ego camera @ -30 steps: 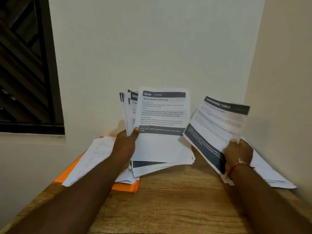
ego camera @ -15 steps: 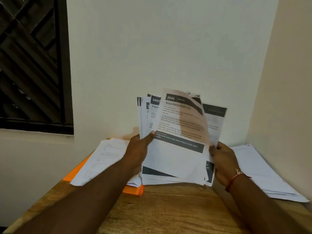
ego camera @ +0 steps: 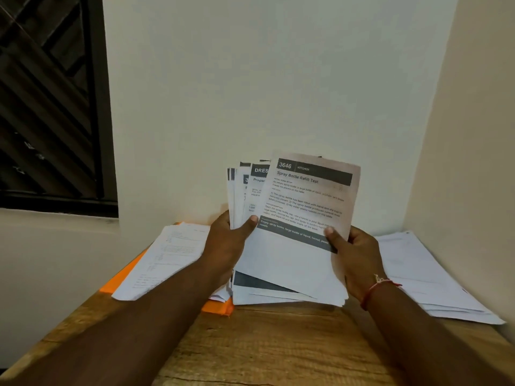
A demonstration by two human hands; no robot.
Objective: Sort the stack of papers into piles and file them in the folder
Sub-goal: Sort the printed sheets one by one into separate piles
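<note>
Head view: left hand [ego camera: 227, 246] grips a fanned paper stack [ego camera: 248, 190] at centre frame; right hand [ego camera: 354, 254] pinches its front "Spray Bottle Refill Test" sheet [ego camera: 303, 218].

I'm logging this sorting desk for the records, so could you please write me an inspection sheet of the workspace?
Surface: wooden table, grain bare at the front.
Job's things: stack of papers fanned and held upright, top sheet headed 3646 Kitchen, Spray Bottle Refill Test; orange folder flat at left under the left pile of sheets; right pile flat by the side wall.
Clutter: nothing seen.
Grippers: left hand grips the fan's left edge, thumb in front; right hand pinches its right edge, thumb on the top sheet; red thread bracelet on that wrist.
Cables: nothing seen.
Surroundings: pale wall meeting a corner; dark slatted window at left.
</note>
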